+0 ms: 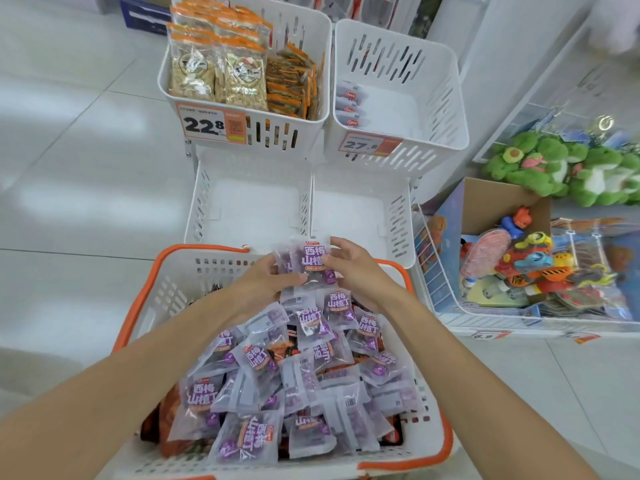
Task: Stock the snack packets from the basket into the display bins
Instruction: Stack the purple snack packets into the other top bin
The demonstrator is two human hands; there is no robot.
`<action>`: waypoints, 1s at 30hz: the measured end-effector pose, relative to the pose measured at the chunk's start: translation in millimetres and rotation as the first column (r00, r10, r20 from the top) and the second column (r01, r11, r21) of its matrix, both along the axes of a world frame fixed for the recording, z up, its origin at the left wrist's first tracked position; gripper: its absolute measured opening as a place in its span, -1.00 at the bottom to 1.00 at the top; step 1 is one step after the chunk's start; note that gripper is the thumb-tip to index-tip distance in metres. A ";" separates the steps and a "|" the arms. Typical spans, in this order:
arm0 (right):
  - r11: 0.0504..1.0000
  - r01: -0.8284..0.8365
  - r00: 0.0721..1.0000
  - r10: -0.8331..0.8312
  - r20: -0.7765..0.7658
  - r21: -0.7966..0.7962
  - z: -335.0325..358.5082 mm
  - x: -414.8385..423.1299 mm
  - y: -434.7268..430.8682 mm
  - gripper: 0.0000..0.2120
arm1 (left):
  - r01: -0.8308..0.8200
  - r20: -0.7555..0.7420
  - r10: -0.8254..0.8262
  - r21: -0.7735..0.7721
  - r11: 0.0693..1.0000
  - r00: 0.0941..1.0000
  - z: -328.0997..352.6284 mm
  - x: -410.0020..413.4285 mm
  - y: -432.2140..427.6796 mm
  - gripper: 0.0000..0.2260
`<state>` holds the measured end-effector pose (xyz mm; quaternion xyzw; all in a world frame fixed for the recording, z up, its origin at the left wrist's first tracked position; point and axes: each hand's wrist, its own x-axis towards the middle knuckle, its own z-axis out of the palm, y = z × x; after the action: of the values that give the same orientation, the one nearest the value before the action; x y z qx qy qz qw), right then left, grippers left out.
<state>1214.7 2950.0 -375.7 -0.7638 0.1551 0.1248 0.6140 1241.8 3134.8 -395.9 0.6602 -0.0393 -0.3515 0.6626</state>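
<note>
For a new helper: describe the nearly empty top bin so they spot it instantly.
Behind the orange-rimmed basket stand white bins in two tiers. Take the upper right bin. Unlike its full neighbour, it holds only a few white packets and bears the 27.6 tag.

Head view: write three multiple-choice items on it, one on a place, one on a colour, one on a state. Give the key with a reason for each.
1. The orange-topped packets stand in:
A the upper left bin
B the lower right bin
C the cardboard toy box

2. The rim of the basket is:
A blue
B orange
C green

3. The left hand and the right hand:
A hang idle
B grip the rim
C hold a bunch of purple packets between them

Key:
1 A: they stand upright in that bin, in the top row.
2 B: an orange band edges the white basket.
3 C: fingers of both hands curl round the bunch above the basket's far end.
</note>
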 end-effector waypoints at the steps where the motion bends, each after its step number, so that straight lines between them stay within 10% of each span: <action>1: 0.996 -0.038 0.999 0.039 -0.013 0.075 1.1 2.7 -1.0 -0.69 | 0.027 0.015 -0.027 -0.017 0.999 1.000 4.7 2.9 -3.6 -0.62; 10: 0.985 -0.175 0.983 0.173 0.066 0.014 78.4 51.1 -36.0 -0.34 | 0.121 0.347 -0.151 0.108 0.987 0.925 74.7 71.0 -26.1 -0.40; 17: 0.993 -0.073 0.959 0.095 0.268 -0.091 182.7 136.3 -92.0 -0.56 | 0.132 0.618 -0.146 0.068 0.989 0.772 175.7 163.7 -80.3 -0.23; 20: 0.986 0.062 0.912 0.008 0.411 -0.157 209.6 180.7 -120.8 -0.70 | -0.048 0.769 -0.251 0.343 0.938 0.588 192.0 211.9 -101.7 -0.05; 26: 0.909 0.330 0.744 -0.085 0.662 -0.255 175.1 283.7 -150.9 -0.56 | -0.312 0.778 -0.453 0.602 0.735 0.435 158.4 283.8 -115.5 0.09; 30: 0.874 0.087 0.853 0.183 0.489 -0.478 133.5 321.1 -134.4 -0.41 | -0.259 0.771 -0.433 0.588 0.766 0.467 138.7 298.0 -118.3 0.15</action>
<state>1535.8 2815.7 -242.1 -0.9010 -0.0101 -0.1128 0.4187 1539.8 3016.6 -257.2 0.9215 -0.2890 0.0125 0.2592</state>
